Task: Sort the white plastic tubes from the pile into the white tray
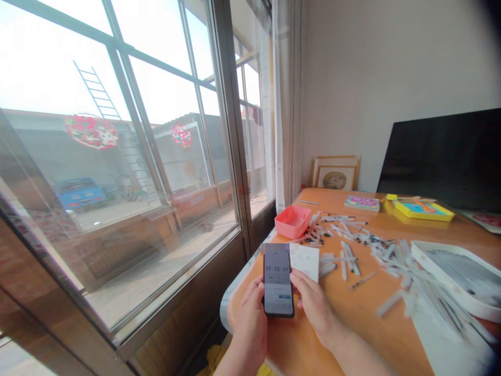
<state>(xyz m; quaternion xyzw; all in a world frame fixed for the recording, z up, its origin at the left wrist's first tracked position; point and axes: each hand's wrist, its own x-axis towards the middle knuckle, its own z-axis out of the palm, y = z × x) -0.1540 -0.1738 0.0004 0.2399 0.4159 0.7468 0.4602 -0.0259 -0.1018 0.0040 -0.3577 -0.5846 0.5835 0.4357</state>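
Note:
A black smartphone (278, 287) is held upright between my two hands over the near left corner of the table. Its screen shows 00:02:01. My left hand (252, 313) wraps the phone's left edge, fingers curled partly behind it. Along the right edge, my right hand (311, 300) grips it with the thumb near the screen. Behind the phone lies a white sheet of paper (307, 261) with faint marks. Just beyond stands a pink plastic box (293, 223). Many pen parts (348, 258), clear barrels and dark caps, lie scattered to the right.
A white tray (420, 250) with a grey inside sits at the right of the wooden table (364, 318). Farther back are a yellow box (425, 213), a colourful packet (362, 203) and a black screen (442, 156). Large windows (164, 172) border the left side.

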